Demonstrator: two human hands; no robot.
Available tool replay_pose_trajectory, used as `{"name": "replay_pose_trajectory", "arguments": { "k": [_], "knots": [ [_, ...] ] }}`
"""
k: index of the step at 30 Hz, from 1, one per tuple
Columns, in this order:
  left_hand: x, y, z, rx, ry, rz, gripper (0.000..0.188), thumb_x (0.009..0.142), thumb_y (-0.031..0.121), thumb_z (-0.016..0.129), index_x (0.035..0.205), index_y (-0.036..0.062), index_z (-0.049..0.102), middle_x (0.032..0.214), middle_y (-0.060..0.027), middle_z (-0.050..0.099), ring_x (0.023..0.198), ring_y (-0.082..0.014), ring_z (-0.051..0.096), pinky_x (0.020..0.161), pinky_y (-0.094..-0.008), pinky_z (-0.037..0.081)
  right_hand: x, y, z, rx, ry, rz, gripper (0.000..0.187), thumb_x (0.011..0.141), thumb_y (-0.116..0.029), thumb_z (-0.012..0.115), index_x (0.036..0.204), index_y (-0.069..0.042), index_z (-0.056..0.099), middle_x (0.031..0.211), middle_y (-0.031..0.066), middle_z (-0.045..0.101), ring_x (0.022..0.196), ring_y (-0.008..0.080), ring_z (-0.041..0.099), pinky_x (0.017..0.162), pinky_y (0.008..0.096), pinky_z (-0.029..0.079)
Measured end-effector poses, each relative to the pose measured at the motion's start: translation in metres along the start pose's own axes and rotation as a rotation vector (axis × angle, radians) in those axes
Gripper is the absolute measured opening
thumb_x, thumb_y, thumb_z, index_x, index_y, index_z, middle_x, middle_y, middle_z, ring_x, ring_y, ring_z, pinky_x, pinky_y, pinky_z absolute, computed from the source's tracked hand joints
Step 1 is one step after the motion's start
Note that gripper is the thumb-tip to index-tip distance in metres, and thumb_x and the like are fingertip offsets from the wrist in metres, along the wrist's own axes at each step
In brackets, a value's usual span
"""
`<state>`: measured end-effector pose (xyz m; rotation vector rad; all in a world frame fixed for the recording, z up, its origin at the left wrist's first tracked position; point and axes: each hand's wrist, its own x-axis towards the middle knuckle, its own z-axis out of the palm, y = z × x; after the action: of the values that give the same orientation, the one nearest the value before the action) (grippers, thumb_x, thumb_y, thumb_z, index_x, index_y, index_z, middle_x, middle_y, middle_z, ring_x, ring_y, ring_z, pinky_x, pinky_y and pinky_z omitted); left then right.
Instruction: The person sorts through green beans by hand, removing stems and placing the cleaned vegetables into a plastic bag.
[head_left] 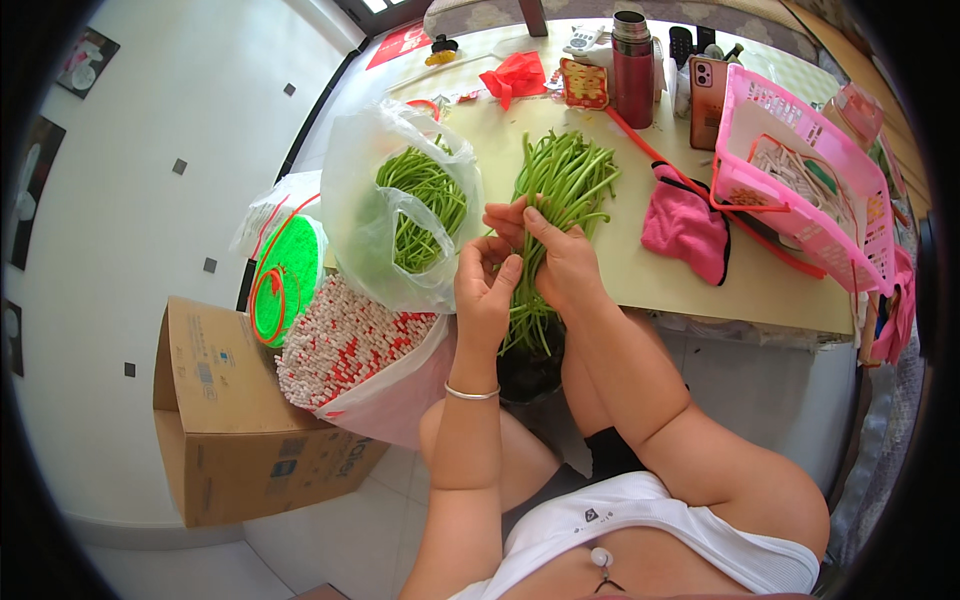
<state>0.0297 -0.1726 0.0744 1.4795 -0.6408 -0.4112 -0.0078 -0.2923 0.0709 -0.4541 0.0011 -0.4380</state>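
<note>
A heap of long green vegetable stems (565, 170) lies at the table's front edge, some trailing over it towards a dark container or bag (530, 375) near my knees. My right hand (560, 260) is over the stems, thumb and fingers closed on a few of them. Just left of it, my left hand (487, 285) has its fingers curled in to the thumb; whatever thin thing it may pinch cannot be made out. Beside my left hand stands a clear plastic bag (350, 230) containing more green stems (420, 200).
A sack of small red-and-white pieces (355, 345), a cardboard box (250, 400) and a bright green round thing (290, 270) stand at left. On the table are a red flask (632, 80), a phone (707, 100), a pink cloth (685, 225) and a pink basket (800, 180).
</note>
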Motion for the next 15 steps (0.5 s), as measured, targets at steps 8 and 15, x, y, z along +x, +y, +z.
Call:
{"name": "replay_pose_trajectory", "arguments": {
  "k": [8,15],
  "knots": [
    [-0.003,0.009,0.012,0.055,-0.079,0.143,0.062,0.095,0.025,0.057,0.143,-0.0015,0.028,0.136,-0.0169,0.045,0.126,-0.0253,0.043,0.104,-0.0339,0.034,-0.010,0.001,0.014,-0.133,-0.168,-0.008,0.017,0.097,-0.014,0.052,0.109,-0.004,0.059,0.123,0.0195,0.060,0.129,0.0272,0.045,0.104,0.0426,0.038],
    [-0.013,0.031,0.002,0.198,-0.133,0.006,0.032,0.093,0.010,0.056,0.122,-0.0023,0.052,0.098,-0.0096,0.063,0.085,-0.0180,0.060,0.071,-0.0285,0.049,-0.013,-0.009,0.016,-0.521,-0.319,-0.031,0.019,0.096,-0.017,0.055,0.108,-0.003,0.060,0.123,0.0146,0.061,0.120,0.0200,0.047,0.094,0.0336,0.043]
  ]
}}
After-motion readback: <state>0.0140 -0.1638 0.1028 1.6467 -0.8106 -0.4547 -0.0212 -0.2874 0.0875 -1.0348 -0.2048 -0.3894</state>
